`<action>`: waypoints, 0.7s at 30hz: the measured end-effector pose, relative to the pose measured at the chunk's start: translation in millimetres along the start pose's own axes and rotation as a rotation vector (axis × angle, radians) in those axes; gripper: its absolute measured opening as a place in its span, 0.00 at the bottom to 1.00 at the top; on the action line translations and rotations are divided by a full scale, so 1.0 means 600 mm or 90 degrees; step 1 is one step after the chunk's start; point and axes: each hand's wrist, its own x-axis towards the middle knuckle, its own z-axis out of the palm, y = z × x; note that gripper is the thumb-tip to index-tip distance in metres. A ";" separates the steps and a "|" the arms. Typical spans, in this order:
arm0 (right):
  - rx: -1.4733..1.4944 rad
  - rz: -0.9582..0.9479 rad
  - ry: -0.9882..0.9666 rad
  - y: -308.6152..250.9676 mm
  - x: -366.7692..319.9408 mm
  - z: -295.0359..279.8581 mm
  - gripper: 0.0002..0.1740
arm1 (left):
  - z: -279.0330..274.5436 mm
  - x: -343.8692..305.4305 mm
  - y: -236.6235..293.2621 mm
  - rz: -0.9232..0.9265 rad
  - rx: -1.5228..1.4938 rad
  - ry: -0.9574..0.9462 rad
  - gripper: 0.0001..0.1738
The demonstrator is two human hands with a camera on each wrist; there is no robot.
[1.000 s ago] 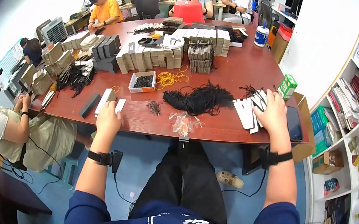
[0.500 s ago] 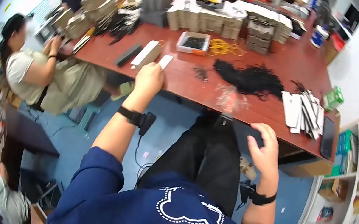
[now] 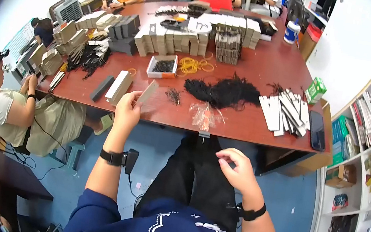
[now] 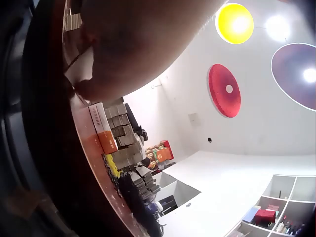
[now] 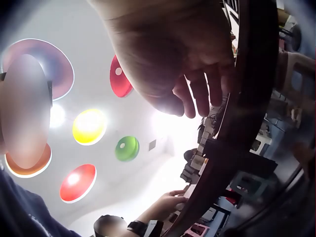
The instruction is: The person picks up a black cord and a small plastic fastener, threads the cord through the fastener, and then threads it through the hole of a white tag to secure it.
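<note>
My left hand (image 3: 128,110) pinches a thin, pale rectangular card (image 3: 148,93) between thumb and fingers, tilted up at the table's front edge. The same card shows beside the fingertips in the left wrist view. Just left of that hand lie a white stack of cards (image 3: 119,87) and a dark grey block (image 3: 102,88). My right hand (image 3: 237,169) hangs in front of the table, above my lap, with loosely bent fingers and nothing in it. A bundle of black cords (image 3: 227,92) and a pile of white strips (image 3: 286,113) lie on the table beyond it.
A small box (image 3: 168,75) of dark bits stands beside yellow rubber bands (image 3: 192,66). A clear plastic bag (image 3: 206,116) lies near the front edge, a phone (image 3: 317,131) at the right. Rows of stacked cards (image 3: 172,42) line the back. A person (image 3: 11,94) sits at the left.
My right hand has come off the white strips and drawn back over my lap, empty. My left hand has picked up the pale card from beside the white stack.
</note>
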 end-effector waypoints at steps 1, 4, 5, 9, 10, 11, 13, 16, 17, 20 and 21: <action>-0.030 -0.029 -0.002 -0.002 0.003 0.009 0.07 | 0.009 -0.013 0.020 -0.005 0.004 -0.025 0.18; 0.034 0.010 0.037 0.022 0.006 0.058 0.08 | 0.060 -0.110 0.082 -0.050 -0.395 -0.194 0.10; 0.057 0.028 0.060 0.034 0.007 0.076 0.09 | 0.079 -0.146 0.107 -0.103 -0.475 -0.298 0.09; 0.051 0.040 0.091 0.098 0.015 0.109 0.07 | 0.152 -0.218 0.140 -0.181 -0.512 -0.426 0.06; 0.020 0.032 0.111 0.106 0.020 0.111 0.07 | 0.165 -0.216 0.132 -0.207 -0.512 -0.453 0.05; 0.012 0.037 0.125 0.112 0.027 0.112 0.08 | 0.179 -0.222 0.125 -0.209 -0.512 -0.454 0.05; -0.038 0.007 0.097 0.102 0.041 0.101 0.07 | 0.199 -0.218 0.119 -0.174 -0.548 -0.378 0.05; -0.142 -0.060 0.075 0.077 0.052 0.095 0.06 | 0.200 -0.218 0.123 -0.017 -0.513 -0.313 0.10; -0.122 -0.038 0.075 0.081 0.054 0.094 0.06 | 0.205 -0.219 0.118 -0.019 -0.488 -0.310 0.12; -0.084 0.015 0.101 0.098 0.044 0.104 0.08 | 0.218 -0.220 0.105 -0.060 -0.414 -0.320 0.10; -0.098 0.025 0.121 0.094 0.045 0.104 0.08 | 0.210 -0.214 0.112 -0.045 -0.383 -0.341 0.07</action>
